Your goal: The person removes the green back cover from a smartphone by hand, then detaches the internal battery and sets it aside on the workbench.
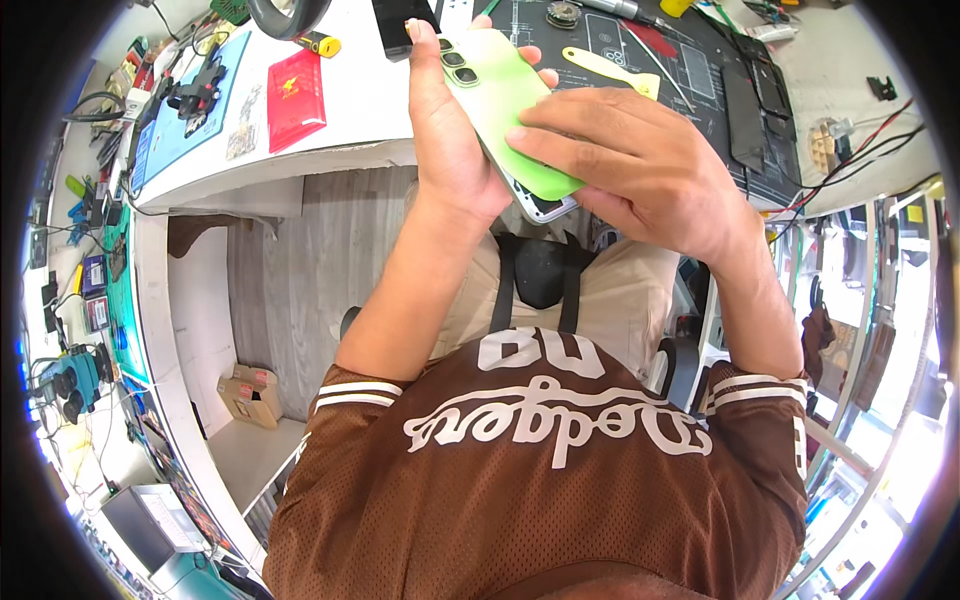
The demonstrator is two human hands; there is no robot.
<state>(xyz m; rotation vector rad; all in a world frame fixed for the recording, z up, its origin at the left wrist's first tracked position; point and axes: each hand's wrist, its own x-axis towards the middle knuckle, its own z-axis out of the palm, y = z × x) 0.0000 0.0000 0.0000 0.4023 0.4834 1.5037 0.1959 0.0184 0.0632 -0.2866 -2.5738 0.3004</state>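
Both hands' grip clasps a light-green phone (pixel 505 105), back up, three camera lenses showing.

phone back (pixel 505 95): light green | booklet (pixel 296 98): red | work mat (pixel 700 70): black | shirt (pixel 540 480): brown, white-striped cuffs

Tilted light-green phone (pixel 500 100), back up

Bright, even daylight with glare blown out at the lower right, sharp centre, and heavy fisheye bending inside a black rim.
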